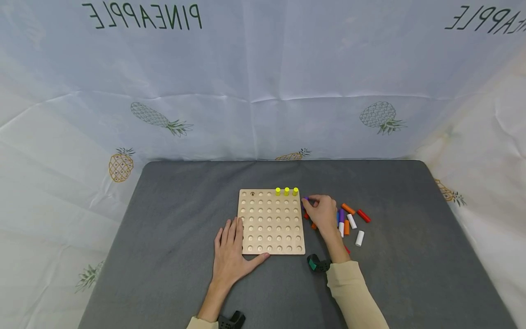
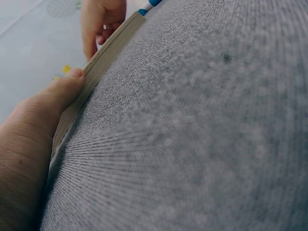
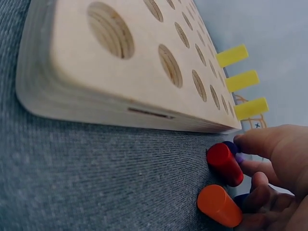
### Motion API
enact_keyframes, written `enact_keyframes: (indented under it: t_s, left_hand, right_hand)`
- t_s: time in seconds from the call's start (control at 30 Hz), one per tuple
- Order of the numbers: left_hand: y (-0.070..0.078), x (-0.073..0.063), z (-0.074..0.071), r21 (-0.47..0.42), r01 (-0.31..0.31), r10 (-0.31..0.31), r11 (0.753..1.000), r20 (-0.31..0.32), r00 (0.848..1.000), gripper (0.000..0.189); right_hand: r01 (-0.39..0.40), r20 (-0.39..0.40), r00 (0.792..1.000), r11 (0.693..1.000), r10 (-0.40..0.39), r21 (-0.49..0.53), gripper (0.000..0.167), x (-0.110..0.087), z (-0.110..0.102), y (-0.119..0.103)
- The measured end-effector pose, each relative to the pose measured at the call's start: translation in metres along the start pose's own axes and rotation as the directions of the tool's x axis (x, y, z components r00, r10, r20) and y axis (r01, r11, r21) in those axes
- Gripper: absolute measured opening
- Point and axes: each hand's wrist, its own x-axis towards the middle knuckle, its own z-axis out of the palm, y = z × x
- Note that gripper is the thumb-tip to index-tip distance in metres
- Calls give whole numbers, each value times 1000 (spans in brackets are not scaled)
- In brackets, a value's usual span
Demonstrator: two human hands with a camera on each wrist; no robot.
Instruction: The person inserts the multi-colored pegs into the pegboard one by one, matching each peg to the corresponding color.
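Observation:
A square wooden pegboard (image 1: 271, 224) with rows of round holes lies on the table; three yellow pegs (image 1: 286, 191) stand in its far row, towards the right corner. My left hand (image 1: 231, 259) lies against the board's near left corner, fingers spread along the left side and thumb at the front edge. Just off the board's far right side, my right hand (image 1: 323, 212) pinches a purple peg (image 3: 231, 147) between thumb and fingers, partly hidden by them. A red peg (image 3: 224, 164) and an orange peg (image 3: 219, 205) lie close by that hand.
Right of the right hand lie loose pegs: orange (image 1: 348, 209), red (image 1: 363, 215), white (image 1: 359, 238), purple (image 1: 342, 215) and blue. The forearm hides part of them. Grey cloth (image 1: 172, 237) covers the table, with a pineapple-print curtain (image 1: 222, 128) behind it.

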Motion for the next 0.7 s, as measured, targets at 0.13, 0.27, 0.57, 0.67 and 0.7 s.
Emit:
enact_keyframes:
  t_s: [0.13,0.27,0.57,0.67,0.7]
  left_hand:
    - [0,0,0,0,2,-2,1000,4,1000,127]
    - [0,0,0,1,5,-5,1000,9,1000,127]
    - [1,0,0,1,7,-7,1000,12,1000,128]
    - [1,0,-1,0,8,-8,1000,12,1000,128]
    - [1,0,-1,1,9,-9,1000,13,1000,128]
  right_hand:
    - [-1,21,1000,1000,1,-8,28,0,0,0]
    - [-7,43,999,1000,9,-28,28,1,2,1]
    - [-14,49,999,998,17,-60,28,1,3,1]
    - [-11,44,999,998,14,-69,29,1,2,0]
    - [-8,41,999,997,12,-75,29,1,2,0]
